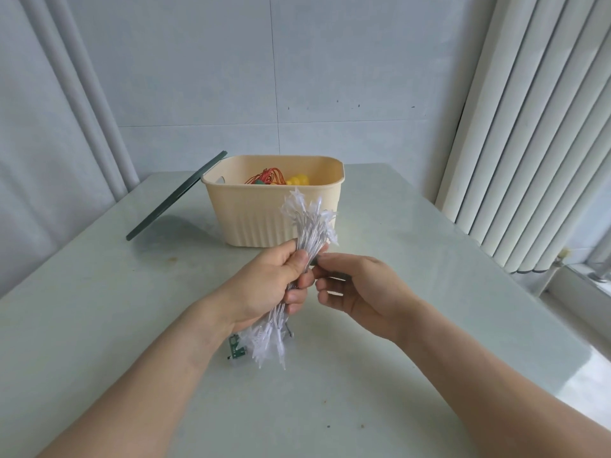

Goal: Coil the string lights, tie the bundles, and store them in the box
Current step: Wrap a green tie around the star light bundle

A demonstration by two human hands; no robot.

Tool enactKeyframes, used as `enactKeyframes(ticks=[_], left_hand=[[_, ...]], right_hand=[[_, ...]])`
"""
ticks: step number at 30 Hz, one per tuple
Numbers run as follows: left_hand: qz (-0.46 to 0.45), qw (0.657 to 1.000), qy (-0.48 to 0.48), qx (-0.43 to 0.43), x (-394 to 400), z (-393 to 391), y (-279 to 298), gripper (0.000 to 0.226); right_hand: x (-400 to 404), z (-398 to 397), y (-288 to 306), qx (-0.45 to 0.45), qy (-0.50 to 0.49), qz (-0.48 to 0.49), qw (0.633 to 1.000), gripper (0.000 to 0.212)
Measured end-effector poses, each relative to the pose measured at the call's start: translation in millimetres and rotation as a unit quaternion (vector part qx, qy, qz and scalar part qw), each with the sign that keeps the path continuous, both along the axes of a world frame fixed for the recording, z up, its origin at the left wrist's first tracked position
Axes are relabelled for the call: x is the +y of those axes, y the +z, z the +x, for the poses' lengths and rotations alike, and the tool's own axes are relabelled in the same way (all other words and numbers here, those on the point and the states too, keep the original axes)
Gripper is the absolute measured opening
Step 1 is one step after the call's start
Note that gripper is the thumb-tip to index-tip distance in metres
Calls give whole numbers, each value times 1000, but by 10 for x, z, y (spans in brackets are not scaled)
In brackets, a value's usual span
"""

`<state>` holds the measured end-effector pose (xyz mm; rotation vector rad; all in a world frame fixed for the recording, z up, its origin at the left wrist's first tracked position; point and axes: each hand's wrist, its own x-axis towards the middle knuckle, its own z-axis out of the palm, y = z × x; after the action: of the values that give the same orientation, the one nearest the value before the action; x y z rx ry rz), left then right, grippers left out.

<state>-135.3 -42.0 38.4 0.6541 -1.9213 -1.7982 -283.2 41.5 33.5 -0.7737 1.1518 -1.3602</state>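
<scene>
My left hand [271,285] grips the middle of a folded bundle of clear white string lights [310,223], held upright above the table. The bundle's lower end with a small green circuit piece [235,348] hangs below the hand. My right hand [357,289] pinches something small and dark, seemingly a tie, against the bundle beside my left thumb. Behind them stands the open cream box [251,219], holding red wire lights [267,176] and a yellow item [299,180].
A dark green lid [172,200] leans against the box's left side. The pale table [429,325] ends at the right near white ribbed curtains [529,143]. A tiled wall stands behind the table.
</scene>
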Motion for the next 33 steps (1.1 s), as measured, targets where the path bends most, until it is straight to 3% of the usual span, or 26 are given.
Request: enactKeyframes(ticks=[4,9,15,19,20,24,28,33], left_hand=[[-26,1000,1,-18,2,-3,-14,28],[-36,998,-14,-40,-9,1,-17,26],[-38,999,-14,-33,-9,7,-7,15],[-81,995,-40,-31,-9,4,-12,6],[-91,994,-43,-31,-4,-2,-16,8],[-90,996,-21,-12,-2,-31,-52,53],[-68,997,22,0,-52,-26,-92,63],[-103,994,-5,-33,-58,-26,-105,33]], right_hand=[[5,15,16,-18,17,21,999,15],[9,31,27,31,56,27,998,25],[6,31,14,55,71,26,996,20],[12,74,-7,91,70,7,993,29],[8,82,-19,95,58,8,994,29],[-23,83,-59,74,34,21,996,27],[-51,50,-72,3,48,29,998,29],[-34,13,-40,-8,80,32,996,26]])
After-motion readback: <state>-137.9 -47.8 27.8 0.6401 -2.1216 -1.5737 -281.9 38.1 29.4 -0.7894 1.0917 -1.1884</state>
